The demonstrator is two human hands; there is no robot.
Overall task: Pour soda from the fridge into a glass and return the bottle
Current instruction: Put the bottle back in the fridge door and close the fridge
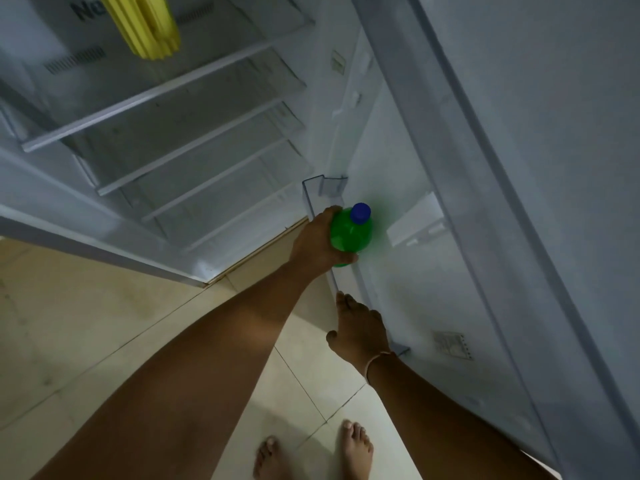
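Note:
A green soda bottle (351, 233) with a blue cap stands upright in the clear bin (313, 195) low on the open fridge door (433, 209). My left hand (317, 242) is wrapped around the bottle's body from the left side. My right hand (360, 329) rests with spread fingers on the bin's front rail, a little nearer to me than the bottle, holding nothing. No glass is in view.
The fridge interior (180, 116) has several bare glass shelves. A yellow ribbed container (149, 22) sits on a top shelf. Beige floor tiles (86, 323) lie below, with my bare feet (311, 452) near the bottom edge.

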